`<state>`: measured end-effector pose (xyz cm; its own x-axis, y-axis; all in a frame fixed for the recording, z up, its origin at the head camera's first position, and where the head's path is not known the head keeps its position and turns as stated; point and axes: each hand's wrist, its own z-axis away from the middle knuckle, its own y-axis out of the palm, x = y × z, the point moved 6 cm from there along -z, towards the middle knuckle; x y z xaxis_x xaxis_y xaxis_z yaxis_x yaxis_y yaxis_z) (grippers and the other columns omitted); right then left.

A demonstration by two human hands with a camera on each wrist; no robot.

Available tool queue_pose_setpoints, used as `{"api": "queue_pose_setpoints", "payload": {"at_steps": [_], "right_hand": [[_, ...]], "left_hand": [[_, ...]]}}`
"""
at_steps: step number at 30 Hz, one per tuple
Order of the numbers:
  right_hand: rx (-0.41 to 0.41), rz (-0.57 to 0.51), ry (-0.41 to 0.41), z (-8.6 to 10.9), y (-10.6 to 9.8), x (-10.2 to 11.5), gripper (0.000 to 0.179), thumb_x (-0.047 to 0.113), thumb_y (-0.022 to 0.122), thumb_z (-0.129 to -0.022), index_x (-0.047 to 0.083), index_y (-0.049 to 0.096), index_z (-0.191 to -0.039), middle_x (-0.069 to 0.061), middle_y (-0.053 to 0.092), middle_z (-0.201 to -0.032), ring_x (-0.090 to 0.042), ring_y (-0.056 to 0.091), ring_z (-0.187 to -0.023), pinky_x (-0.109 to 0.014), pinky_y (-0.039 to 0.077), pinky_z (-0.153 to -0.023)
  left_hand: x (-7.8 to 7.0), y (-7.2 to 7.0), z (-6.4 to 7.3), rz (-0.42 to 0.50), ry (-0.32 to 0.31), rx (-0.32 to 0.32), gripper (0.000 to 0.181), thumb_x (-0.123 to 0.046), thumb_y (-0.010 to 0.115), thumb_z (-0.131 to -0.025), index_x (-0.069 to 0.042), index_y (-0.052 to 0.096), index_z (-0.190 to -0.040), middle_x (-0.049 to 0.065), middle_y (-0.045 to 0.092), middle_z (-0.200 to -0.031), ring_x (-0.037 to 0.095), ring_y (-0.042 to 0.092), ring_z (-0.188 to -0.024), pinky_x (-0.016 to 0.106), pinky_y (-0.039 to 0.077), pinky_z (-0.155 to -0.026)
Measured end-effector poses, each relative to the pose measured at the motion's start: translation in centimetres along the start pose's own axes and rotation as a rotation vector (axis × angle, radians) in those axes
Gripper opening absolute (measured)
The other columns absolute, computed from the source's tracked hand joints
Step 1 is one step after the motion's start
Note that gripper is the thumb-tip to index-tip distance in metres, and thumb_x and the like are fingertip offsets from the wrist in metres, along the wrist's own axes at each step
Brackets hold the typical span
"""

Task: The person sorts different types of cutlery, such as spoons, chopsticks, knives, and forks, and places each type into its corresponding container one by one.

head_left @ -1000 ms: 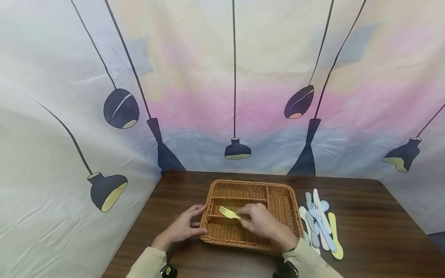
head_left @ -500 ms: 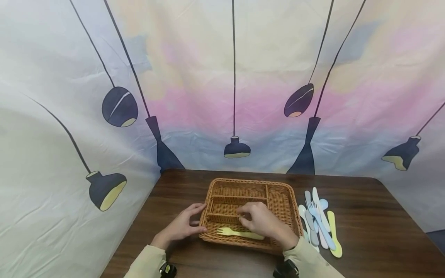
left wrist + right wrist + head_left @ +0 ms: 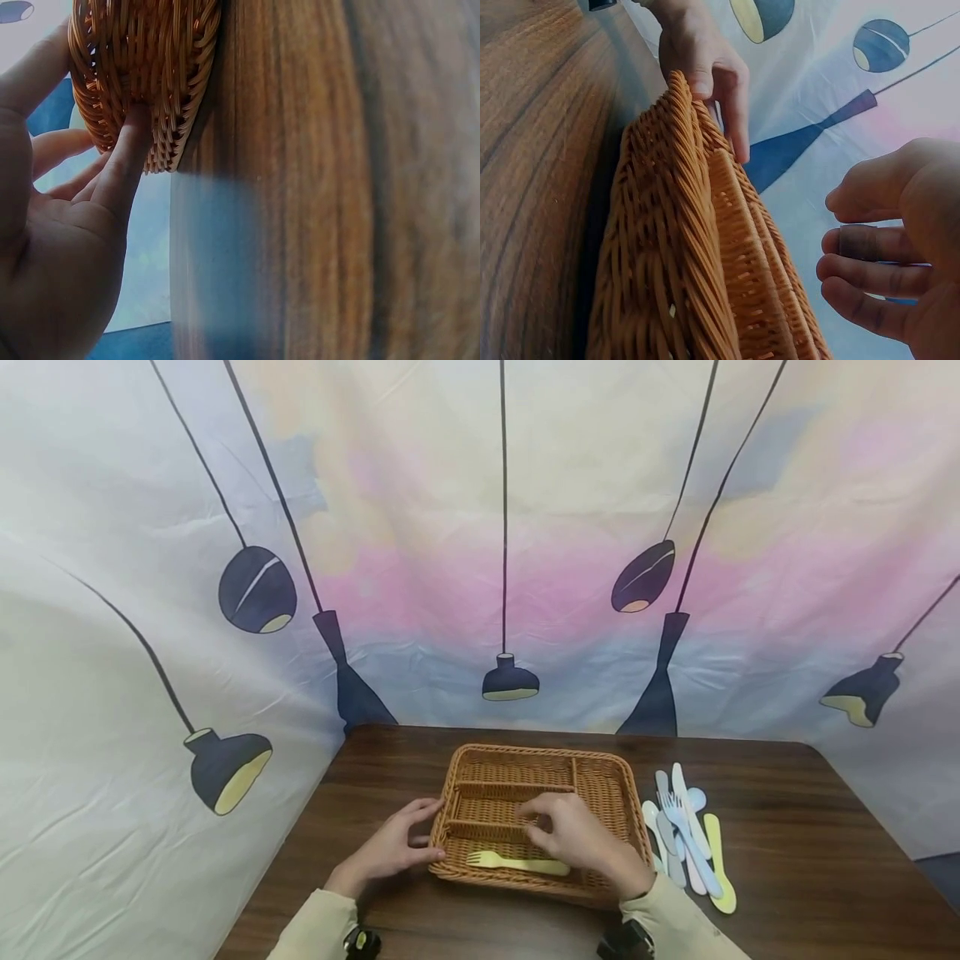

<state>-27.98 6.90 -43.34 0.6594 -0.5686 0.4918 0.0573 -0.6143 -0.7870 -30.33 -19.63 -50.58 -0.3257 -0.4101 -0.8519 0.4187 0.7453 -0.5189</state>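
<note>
A wicker cutlery basket (image 3: 604, 883) with divided compartments rests on the table in the head view. My left hand (image 3: 394, 844) touches its left end, with thumb and fingers spread against the outer wall. The left wrist view shows the thumb (image 3: 129, 154) pressed along the wicker (image 3: 142, 52). A pale yellow fork (image 3: 517, 863) lies in the front compartment, tines to the left. My right hand (image 3: 574, 833) is over the basket just above the fork's handle end, holding nothing. In the right wrist view its fingers (image 3: 874, 279) are apart from the basket (image 3: 667, 247).
To the right of the basket lies a loose pile of plastic cutlery, with a light blue fork (image 3: 692, 843), a white knife (image 3: 688, 806) and a yellow spoon (image 3: 718, 868). A printed cloth (image 3: 420, 568) hangs behind the dark wooden table (image 3: 795, 827).
My right hand has let go of the yellow fork, which dropped from above the divider into the front compartment. That hand has since shifted slightly right. The left hand has stayed at the basket's end.
</note>
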Motion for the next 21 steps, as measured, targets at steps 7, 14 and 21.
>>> {"api": "queue_pose_setpoints", "payload": {"at_steps": [7, 14, 21], "right_hand": [[-0.062, 0.041, 0.014, 0.8, -1.4, -1.1, 0.019, 0.012, 0.071, -0.086, 0.009, 0.073, -0.105, -0.002, 0.072, -0.099, -0.004, 0.061, -0.073, -0.016, 0.055, -0.060], [-0.093, 0.040, 0.087, 1.6, -2.9, -2.7, 0.018, 0.013, 0.070, -0.088, 0.015, 0.072, -0.105, 0.001, 0.071, -0.094, 0.002, 0.057, -0.067, -0.016, 0.051, -0.055], [-0.122, 0.074, 0.134, 2.4, -4.3, -3.8, 0.021, 0.017, 0.071, -0.088, 0.016, 0.072, -0.110, 0.001, 0.072, -0.099, 0.000, 0.061, -0.073, -0.018, 0.053, -0.059]], "left_hand": [[0.1, 0.0, 0.0, 0.011, 0.001, 0.000, 0.083, -0.021, 0.079, -0.084, 0.001, 0.033, -0.150, 0.020, 0.030, -0.151, 0.038, 0.060, -0.115, 0.026, 0.058, -0.091], [0.1, 0.0, 0.0, -0.001, 0.010, -0.007, 0.082, -0.021, 0.078, -0.084, 0.002, 0.034, -0.149, 0.020, 0.030, -0.151, 0.037, 0.060, -0.116, 0.025, 0.058, -0.090], [-0.1, 0.0, -0.1, 0.004, 0.003, -0.003, 0.081, -0.018, 0.078, -0.084, 0.001, 0.033, -0.149, 0.021, 0.030, -0.151, 0.037, 0.061, -0.114, 0.026, 0.058, -0.090]]}}
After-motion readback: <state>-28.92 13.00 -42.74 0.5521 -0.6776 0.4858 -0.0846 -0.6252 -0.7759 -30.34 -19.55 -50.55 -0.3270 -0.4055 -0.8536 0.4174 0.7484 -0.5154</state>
